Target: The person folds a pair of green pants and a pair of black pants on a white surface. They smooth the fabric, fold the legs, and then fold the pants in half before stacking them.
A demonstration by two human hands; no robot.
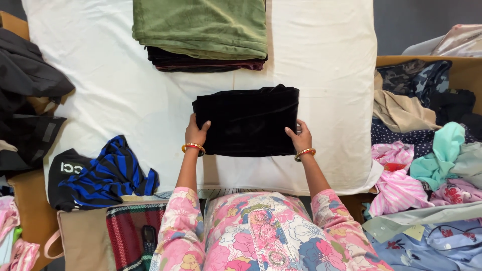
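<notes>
On white sheet point(321, 100), both hands' fingers point(204, 125) closed around folded black cloth point(246, 120).

Black velvet cloth point(246, 120) – soft sheen, white cotton sheet point(110, 85) – matt

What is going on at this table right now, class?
A person in a flowered top holds a folded black velvety cloth at its two near corners, left hand on one side and right hand on the other. It lies flat on a white sheet. Farther back sits a stack of folded cloths, green on top. A blue and black striped garment lies to the left, and a heap of mixed clothes to the right.
</notes>
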